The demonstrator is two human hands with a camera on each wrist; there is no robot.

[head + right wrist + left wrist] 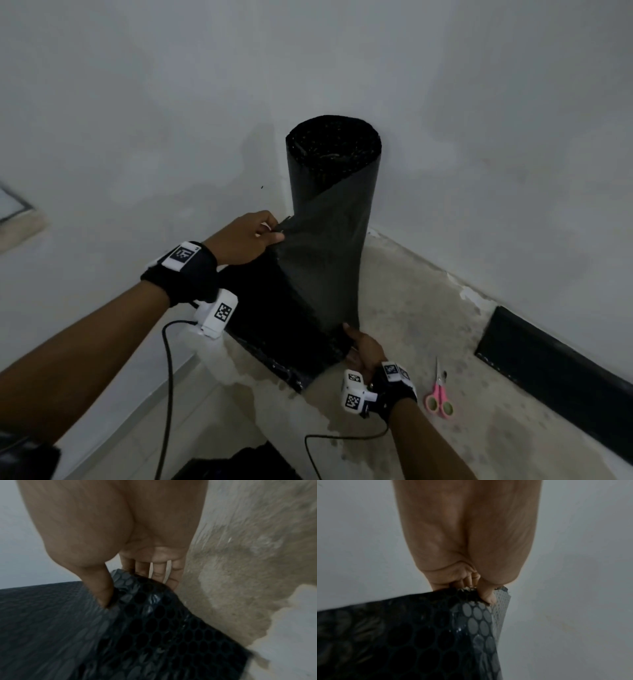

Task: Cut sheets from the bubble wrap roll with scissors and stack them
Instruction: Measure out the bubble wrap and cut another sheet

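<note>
Black bubble wrap roll [334, 164] upright in corner; left hand [239, 241] pinching sheet's upper corner, right hand [364, 351] clamping lower edge, fingertips hidden; pink scissors [439, 397] right of roll.

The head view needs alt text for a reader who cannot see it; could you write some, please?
Both hands pull a sheet off an upright black bubble wrap roll in a corner: left hand pinches its upper edge, right hand its lower. Pink scissors lie on the floor.
</note>
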